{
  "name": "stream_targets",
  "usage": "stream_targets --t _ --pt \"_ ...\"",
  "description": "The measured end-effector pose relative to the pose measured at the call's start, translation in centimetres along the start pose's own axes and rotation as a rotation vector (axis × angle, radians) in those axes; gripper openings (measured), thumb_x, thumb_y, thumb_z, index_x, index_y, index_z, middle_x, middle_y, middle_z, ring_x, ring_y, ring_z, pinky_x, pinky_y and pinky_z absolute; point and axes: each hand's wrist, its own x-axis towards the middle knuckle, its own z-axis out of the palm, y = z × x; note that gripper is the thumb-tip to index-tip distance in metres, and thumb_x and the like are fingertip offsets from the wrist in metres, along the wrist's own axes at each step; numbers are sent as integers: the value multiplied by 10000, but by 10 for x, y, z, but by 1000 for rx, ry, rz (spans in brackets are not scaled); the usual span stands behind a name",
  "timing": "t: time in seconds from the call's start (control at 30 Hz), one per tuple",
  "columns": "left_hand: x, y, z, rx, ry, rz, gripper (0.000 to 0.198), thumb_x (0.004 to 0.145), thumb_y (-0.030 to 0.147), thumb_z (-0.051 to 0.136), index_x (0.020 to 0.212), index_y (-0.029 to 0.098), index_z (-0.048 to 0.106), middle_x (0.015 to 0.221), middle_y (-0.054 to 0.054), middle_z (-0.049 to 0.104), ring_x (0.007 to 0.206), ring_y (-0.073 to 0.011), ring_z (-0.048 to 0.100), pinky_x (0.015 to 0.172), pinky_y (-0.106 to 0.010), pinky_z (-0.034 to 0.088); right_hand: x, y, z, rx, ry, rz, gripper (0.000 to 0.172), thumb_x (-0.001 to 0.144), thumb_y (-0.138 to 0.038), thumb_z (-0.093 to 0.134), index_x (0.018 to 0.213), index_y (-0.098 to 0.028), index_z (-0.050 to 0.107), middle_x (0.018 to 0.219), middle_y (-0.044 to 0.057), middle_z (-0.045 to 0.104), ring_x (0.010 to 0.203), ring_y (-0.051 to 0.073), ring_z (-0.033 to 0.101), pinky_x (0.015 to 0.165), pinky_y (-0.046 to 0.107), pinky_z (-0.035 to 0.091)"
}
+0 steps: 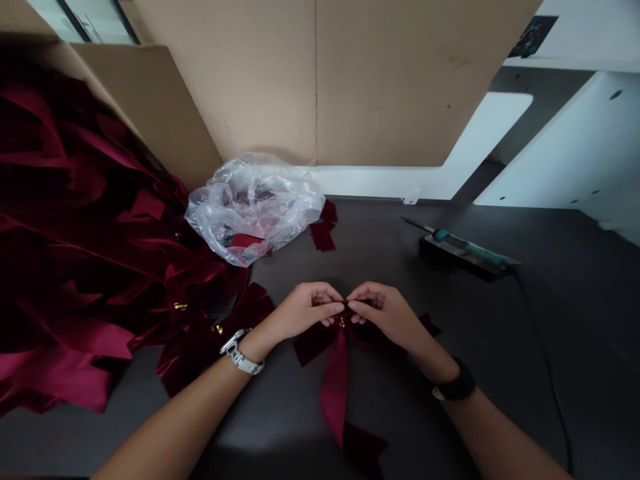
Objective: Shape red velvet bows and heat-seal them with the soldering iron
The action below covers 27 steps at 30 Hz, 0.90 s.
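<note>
A dark red velvet bow lies on the table in front of me, with a small gold tie at its centre. Its long ribbon tail hangs toward me and shows a smooth, lighter red side. My left hand pinches at the top of the bow's centre, thumb against fingertips. Facing it, my right hand pinches the same spot, the fingertips of both hands almost touching. Exactly which bit of the bow sits between the fingertips is hidden.
Many red velvet bows are heaped at the left. A crumpled clear plastic bag with red pieces inside stands behind my hands, beside a small velvet scrap. At right, a soldering-iron-like tool rests on a black block, its cord trailing forward. Cardboard rises behind.
</note>
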Motion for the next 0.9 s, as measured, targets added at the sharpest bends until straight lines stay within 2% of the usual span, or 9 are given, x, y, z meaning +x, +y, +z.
stream_targets --t 0.23,0.37,0.47,0.53,0.6,0.67,0.77,0.83,0.9 --pt "2 1 -2 50 44 -35 196 747 304 699 783 121 637 628 10 628 539 -79 567 562 -213 466 1 -2 -1 79 12 72 233 693 -335 767 791 -158 651 682 12 664 605 128 668 554 206 535" --pt "0 3 -1 136 72 37 162 784 282 667 791 132 607 594 24 591 524 -83 555 542 -209 459 1 -4 -2 112 47 126 289 639 -373 811 749 -158 652 662 15 670 589 141 677 537 216 545" --pt "-6 5 0 438 145 299 140 856 278 610 903 146 601 696 -5 620 623 -107 592 606 -232 492 0 -7 -3 173 77 171 323 597 -386 839 706 -151 646 640 3 662 559 124 668 513 189 532" --pt "-10 6 0 745 167 551 224 871 332 610 1018 163 614 932 -78 661 849 -166 632 748 -298 527 0 -8 -3 226 88 203 338 569 -384 857 685 -147 645 613 -9 651 534 103 651 493 163 513" --pt "-14 6 -1 1015 158 761 325 863 379 622 1119 180 611 1141 -128 628 1049 -230 596 869 -371 516 0 -9 -3 278 90 241 349 543 -379 873 672 -147 647 594 -17 642 520 90 638 479 145 497" --pt "-16 5 -1 1163 159 875 292 887 320 598 1136 169 613 1129 -129 644 1032 -230 602 856 -368 520 0 -8 -3 326 81 288 358 520 -369 887 665 -147 647 584 -15 640 520 87 630 473 135 485" --pt "-15 4 4 1086 213 848 164 920 178 525 1008 150 661 891 -82 694 817 -169 628 737 -294 517 0 -6 -3 412 69 324 367 530 -376 892 667 -143 642 591 4 645 517 76 608 466 123 460" --pt "-13 5 10 833 317 700 119 892 187 573 893 148 685 783 -62 686 718 -145 616 665 -259 496 1 -6 -4 518 70 279 414 599 -494 839 746 -148 665 594 5 634 478 59 562 440 124 427" --pt "-11 7 17 471 391 483 115 844 239 638 800 141 679 685 -38 664 615 -121 589 583 -230 466 1 -7 -3 619 63 166 519 635 -616 767 889 -173 673 603 -26 599 412 38 474 393 139 373"
